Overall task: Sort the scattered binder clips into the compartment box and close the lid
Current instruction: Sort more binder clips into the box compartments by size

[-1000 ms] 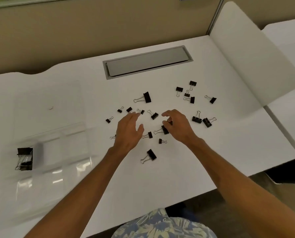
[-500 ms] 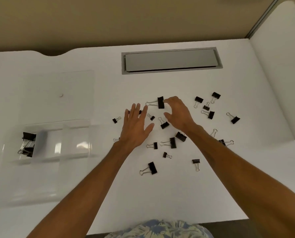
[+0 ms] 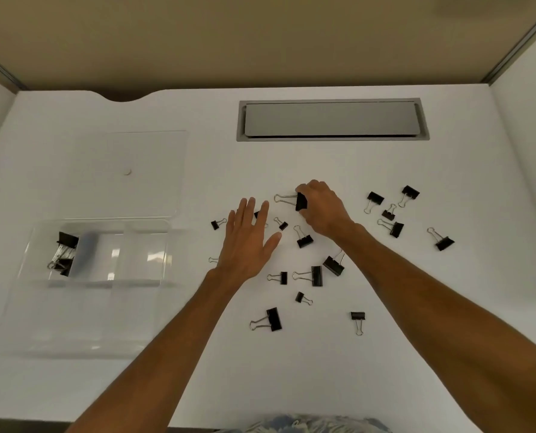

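Several black binder clips lie scattered on the white desk (image 3: pixel 385 354). My right hand (image 3: pixel 323 210) pinches a large binder clip (image 3: pixel 301 201) at the far middle of the scatter, its wire handles pointing left. My left hand (image 3: pixel 248 239) lies flat with straight fingers over small clips, partly hiding one. More clips sit near, such as a large one (image 3: pixel 274 319) and a pair (image 3: pixel 316 275). The clear compartment box (image 3: pixel 104 276) stands at the left with a few big clips (image 3: pixel 64 253) in its left compartment. Its clear lid (image 3: pixel 135 173) lies open behind it.
A grey cable hatch (image 3: pixel 332 120) is set into the desk at the back. White divider panels rise at the right (image 3: pixel 525 151) and far left. A group of clips (image 3: pixel 391 210) lies to the right of my right hand.
My right hand has reached farther away and closed its fingers on the large clip. My left hand has stayed flat on the desk. The camera tilted down and to the left.
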